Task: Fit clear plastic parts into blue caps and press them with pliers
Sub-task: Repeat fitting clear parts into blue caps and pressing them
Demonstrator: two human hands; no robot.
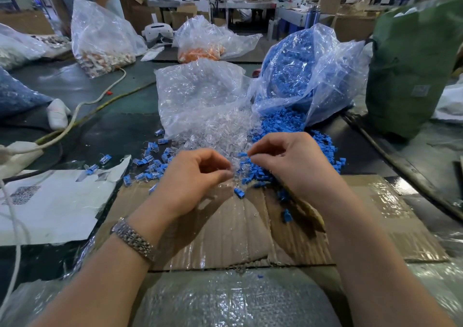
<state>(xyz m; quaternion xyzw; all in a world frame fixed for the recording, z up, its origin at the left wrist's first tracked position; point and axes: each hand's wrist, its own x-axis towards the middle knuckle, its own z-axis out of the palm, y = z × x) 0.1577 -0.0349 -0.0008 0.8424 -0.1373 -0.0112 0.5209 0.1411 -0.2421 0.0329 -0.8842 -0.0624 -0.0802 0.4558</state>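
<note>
Clear bag (200,96) spills clear parts (220,136); bag (300,71) beside it spills blue caps (283,123) onto cardboard (225,226). Further bag (200,41) w/ orange bits. Left hand (193,176) curled, pinching sth clear, hard to make out. Right hand (288,158) pinches a small blue cap (243,154). Pliers handles (308,214) mostly hidden under right wrist.

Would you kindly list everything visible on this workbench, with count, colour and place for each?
blue caps: many, blue, spilling from the right bag
clear parts: many, transparent, spilling from the centre bag
assembled pieces: several, blue and clear, scattered left of the hands
orange parts bag: one, rear centre
cardboard: one sheet, brown, under the hands
green sack: one, far right
wristwatch: one, silver, left wrist
left hand: fingers curled, pinching
right hand: pinching a blue cap
</note>
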